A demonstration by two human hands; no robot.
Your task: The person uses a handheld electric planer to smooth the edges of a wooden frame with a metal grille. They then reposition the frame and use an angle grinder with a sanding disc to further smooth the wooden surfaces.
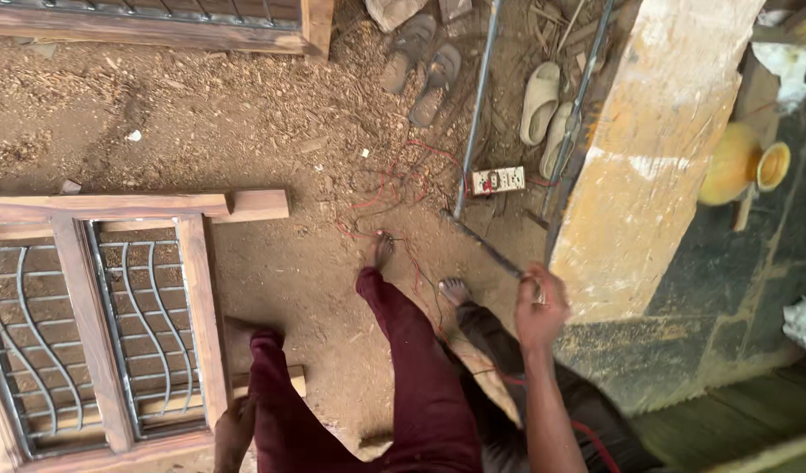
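Note:
My right hand (538, 307) is closed around one end of a thin dark metal rod (482, 245), which slants up and left towards the ground near a bare foot (381, 250). My left hand (234, 435) hangs low at the bottom edge, beside the right post of a wooden window frame with a wavy metal grille (201, 298) lying flat on the ground. Its fingers are partly hidden. Legs in maroon trousers (403, 368) and a leg in dark trousers (499, 350) stand between my hands.
Red wires (394, 184) run over the sawdust-covered ground to a white socket strip (498, 180). A long metal pipe (475, 105), grey sandals (425, 66) and cream slippers (543, 101) lie beyond. A yellowish plank (657, 149) leans at right, by a yellow pot (740, 162).

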